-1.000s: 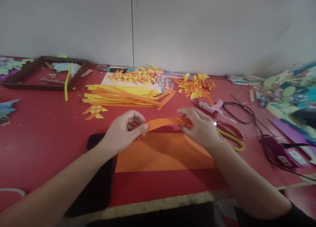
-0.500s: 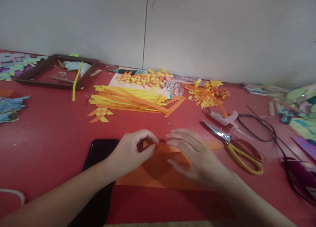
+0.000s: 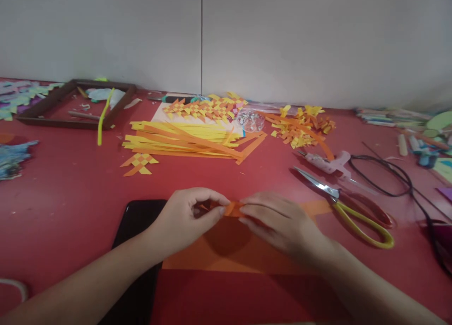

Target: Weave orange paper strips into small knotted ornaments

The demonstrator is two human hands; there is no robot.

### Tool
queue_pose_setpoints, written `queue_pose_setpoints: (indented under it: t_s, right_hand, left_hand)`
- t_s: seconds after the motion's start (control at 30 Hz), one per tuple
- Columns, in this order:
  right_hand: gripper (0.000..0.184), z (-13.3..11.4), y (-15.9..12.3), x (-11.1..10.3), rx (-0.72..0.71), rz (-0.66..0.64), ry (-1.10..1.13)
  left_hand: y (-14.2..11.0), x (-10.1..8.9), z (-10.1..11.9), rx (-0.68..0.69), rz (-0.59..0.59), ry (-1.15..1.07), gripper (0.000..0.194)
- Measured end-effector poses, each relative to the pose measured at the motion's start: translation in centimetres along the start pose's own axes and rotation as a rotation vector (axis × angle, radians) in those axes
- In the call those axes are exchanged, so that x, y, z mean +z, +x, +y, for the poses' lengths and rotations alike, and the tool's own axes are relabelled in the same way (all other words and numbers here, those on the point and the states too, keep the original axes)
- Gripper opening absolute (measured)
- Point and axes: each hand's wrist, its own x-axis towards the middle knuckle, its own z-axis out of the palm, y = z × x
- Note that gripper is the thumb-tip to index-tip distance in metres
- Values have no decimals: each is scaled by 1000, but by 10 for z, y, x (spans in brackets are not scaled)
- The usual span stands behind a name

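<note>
Between my two hands, a small folded orange paper strip [image 3: 233,208] is held just above a flat orange paper sheet [image 3: 226,259]. My left hand [image 3: 192,216] pinches the strip's left part between thumb and index finger. Thumb and fingers of my right hand [image 3: 282,219] close on its right end. The strip's ends are hidden inside the fingers. Under my left forearm lies a black phone [image 3: 137,249], its edge beside the sheet. Scissors [image 3: 342,207] with one yellow and one red handle lie right of my right hand.
Yellow and orange paper strips [image 3: 183,139] lie in a pile beyond my hands, with a woven paper fish [image 3: 139,163] nearby. Behind are a brown frame [image 3: 60,124] and woven pieces [image 3: 205,109]. A pink glue gun [image 3: 326,164] with black cord [image 3: 384,193] lies at right.
My right hand has closed from spread fingers onto the orange strip. My left hand keeps its pinch. The view has shifted slightly, with the scissors now further right.
</note>
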Motion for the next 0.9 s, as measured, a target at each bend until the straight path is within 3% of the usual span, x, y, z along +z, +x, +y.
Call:
queue_pose_setpoints:
  t_s: [0.2, 0.33, 0.53, 0.7, 0.8, 0.9]
  right_hand:
    - [10, 1, 3, -2, 19, 54, -13]
    - [9, 2, 3, 1, 22, 82, 30]
    - [9, -1, 5, 2, 73, 88, 34]
    - [19, -17, 7, -6, 99, 317, -168]
    - [22, -31, 8, -8, 70, 349, 36]
    - [7, -39, 9, -3, 312, 216, 413]
  left_hand:
    - [1, -3, 1, 277, 72, 191, 16]
    - [0, -3, 2, 349, 161, 216, 7]
    - [-5, -2, 7, 274, 179, 232, 10]
    - [-5, 1, 2, 94, 263, 88, 17]
    - [-4, 2, -1, 42, 306, 5, 28]
    - [-4, 2, 0, 34, 290, -82, 28]
